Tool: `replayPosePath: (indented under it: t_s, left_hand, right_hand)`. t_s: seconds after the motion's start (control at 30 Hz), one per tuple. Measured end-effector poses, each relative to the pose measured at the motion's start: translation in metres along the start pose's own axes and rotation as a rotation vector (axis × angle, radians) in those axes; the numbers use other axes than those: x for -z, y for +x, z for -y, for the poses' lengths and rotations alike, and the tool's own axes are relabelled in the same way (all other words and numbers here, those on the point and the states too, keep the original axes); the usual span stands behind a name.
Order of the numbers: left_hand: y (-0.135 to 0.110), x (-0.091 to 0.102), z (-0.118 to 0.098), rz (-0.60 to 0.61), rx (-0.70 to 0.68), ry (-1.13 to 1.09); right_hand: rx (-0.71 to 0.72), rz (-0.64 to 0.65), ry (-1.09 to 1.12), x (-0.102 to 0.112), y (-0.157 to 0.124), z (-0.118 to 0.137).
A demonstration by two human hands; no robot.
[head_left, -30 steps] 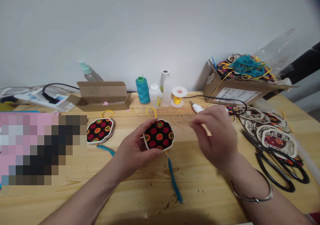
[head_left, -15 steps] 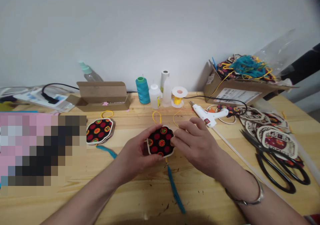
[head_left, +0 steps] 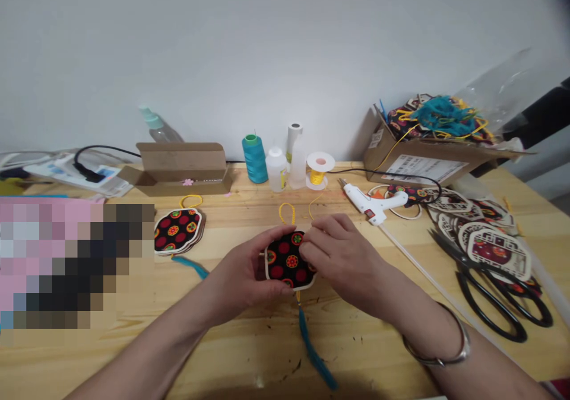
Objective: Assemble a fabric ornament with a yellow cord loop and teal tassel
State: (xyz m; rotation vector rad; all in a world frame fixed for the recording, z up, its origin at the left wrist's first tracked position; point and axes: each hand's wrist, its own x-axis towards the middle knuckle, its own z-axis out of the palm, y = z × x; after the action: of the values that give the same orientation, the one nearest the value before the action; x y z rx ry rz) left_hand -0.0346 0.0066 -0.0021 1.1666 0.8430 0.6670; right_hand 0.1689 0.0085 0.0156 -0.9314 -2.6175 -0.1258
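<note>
My left hand (head_left: pixel 252 269) is closed around the left side of a patterned tassel pendant (head_left: pixel 287 262), black with red and orange rounds and a pale edge. A yellow loop (head_left: pixel 287 212) stands out from its top. From its bottom a teal tassel (head_left: pixel 314 352) trails over the wood. Curled fingers of my right hand (head_left: pixel 338 257) press at the pendant's right edge; what they pinch, if anything besides the edge, is hidden. A similar pendant stack (head_left: pixel 178 231) lies to the left, with a teal tassel below it.
A white glue gun (head_left: pixel 371 203), black scissors (head_left: pixel 485 287) and loose pendant pieces (head_left: pixel 496 248) lie at the right. Behind stand a teal thread cone (head_left: pixel 255 159), bottles (head_left: pixel 276 170), a yellow cord spool (head_left: pixel 319 171), an open small box (head_left: pixel 182 168) and a full carton (head_left: pixel 414 159).
The pendant has shifted slightly right and toward me, with its loop and tassel. My right hand's fingers have moved a little left, further over its right side.
</note>
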Motion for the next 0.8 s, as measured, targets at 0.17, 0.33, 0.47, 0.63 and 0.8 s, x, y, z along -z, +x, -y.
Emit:
replayPosePath:
  t_s: [0.17, 0.33, 0.47, 0.63, 0.8]
  left_hand:
    - [0.0, -0.001, -0.003, -0.026, 0.024, 0.017]
    - [0.0, -0.001, -0.003, -0.033, 0.015, 0.046]
    - [0.0, -0.003, -0.001, -0.033, 0.009, 0.008]
    - [0.0, -0.005, -0.001, -0.03, -0.001, 0.028]
    - [0.0, -0.005, -0.001, -0.017, -0.004, 0.036]
  right_hand:
    - [-0.308, -0.436, 0.291, 0.017, -0.001, -0.005]
    - [-0.316, -0.327, 0.292, 0.018, 0.001, -0.005]
    - [-0.249, -0.125, 0.205, 0.002, 0.002, 0.002]
    - [-0.179, -0.104, 0.112, -0.01, -0.001, 0.006]
    - [-0.178, -0.088, 0.058, -0.011, 0.0, 0.007]
